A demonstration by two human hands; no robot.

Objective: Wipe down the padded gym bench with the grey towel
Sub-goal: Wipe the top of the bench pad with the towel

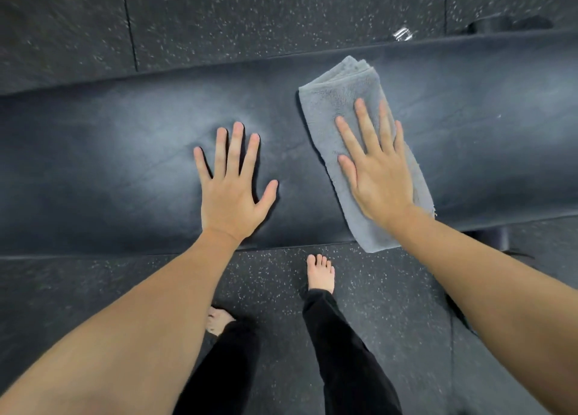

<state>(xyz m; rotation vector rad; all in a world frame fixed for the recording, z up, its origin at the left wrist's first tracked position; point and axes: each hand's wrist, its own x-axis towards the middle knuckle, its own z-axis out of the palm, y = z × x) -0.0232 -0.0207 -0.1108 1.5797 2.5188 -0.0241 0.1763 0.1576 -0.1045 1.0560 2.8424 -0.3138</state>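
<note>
The black padded gym bench (119, 164) runs across the view from left to right. A folded grey towel (341, 92) lies across it right of centre, its near end hanging slightly over the front edge. My right hand (378, 170) presses flat on the towel with fingers spread. My left hand (234, 180) rests flat on the bare padding to the left of the towel, fingers apart, holding nothing.
Dark speckled rubber floor (250, 14) lies beyond and in front of the bench. My bare feet (320, 274) and black trouser legs stand close to the front edge. A shiny metal part (403, 34) and the dark frame (500, 23) show behind the bench at the upper right.
</note>
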